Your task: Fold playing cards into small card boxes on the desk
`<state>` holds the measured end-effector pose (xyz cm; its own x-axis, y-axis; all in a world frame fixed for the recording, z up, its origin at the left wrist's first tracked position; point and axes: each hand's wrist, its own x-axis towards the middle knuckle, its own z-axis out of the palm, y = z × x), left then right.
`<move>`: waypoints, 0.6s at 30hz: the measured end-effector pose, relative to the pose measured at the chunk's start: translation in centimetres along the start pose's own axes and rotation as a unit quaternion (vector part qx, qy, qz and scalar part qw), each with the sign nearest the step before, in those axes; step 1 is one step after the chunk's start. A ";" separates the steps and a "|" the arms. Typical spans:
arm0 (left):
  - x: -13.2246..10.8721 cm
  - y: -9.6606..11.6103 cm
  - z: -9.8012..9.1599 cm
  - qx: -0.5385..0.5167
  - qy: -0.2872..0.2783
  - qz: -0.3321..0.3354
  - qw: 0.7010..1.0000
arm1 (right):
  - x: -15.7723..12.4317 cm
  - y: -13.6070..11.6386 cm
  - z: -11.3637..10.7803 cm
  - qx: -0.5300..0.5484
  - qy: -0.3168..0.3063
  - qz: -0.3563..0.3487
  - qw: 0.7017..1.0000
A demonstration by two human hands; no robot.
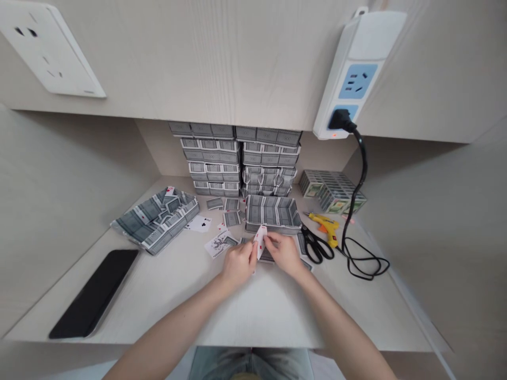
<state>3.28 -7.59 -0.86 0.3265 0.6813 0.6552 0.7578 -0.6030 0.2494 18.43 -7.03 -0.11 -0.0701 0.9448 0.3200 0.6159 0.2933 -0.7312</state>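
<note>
My left hand [238, 263] and my right hand [283, 253] meet at the middle of the desk, both closed on one playing card [260, 240] held upright and bent between their fingers. Just beyond the card stands an open tray folded from grey-backed cards [272, 214]. More loose cards [232, 218] lie flat around my hands, some face up, such as a joker card [217, 244].
Stacks of folded card trays [237, 158] stand against the back wall. A larger card tray [156, 217] sits to the left, a black phone [95, 293] at front left. Scissors [315, 244], a yellow glue gun [325, 226] with black cable and card packs [332, 191] lie to the right.
</note>
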 end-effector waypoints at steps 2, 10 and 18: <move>-0.1 0.1 0.0 -0.006 -0.006 -0.009 1.000 | -0.2 -0.3 0.1 -0.053 0.009 -0.018 0.998; -0.2 0.1 0.1 -0.058 -0.023 -0.053 0.997 | -0.8 -1.1 1.1 -0.203 0.074 -0.064 0.974; 0.2 -0.1 -0.2 -0.030 -0.016 -0.071 0.997 | -0.2 -0.1 -0.2 -0.063 0.028 -0.042 0.997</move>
<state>3.09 -7.48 -0.61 0.2364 0.7741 0.5873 0.7634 -0.5219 0.3805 18.50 -7.31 0.02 -0.0850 0.9070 0.4125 0.7037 0.3478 -0.6196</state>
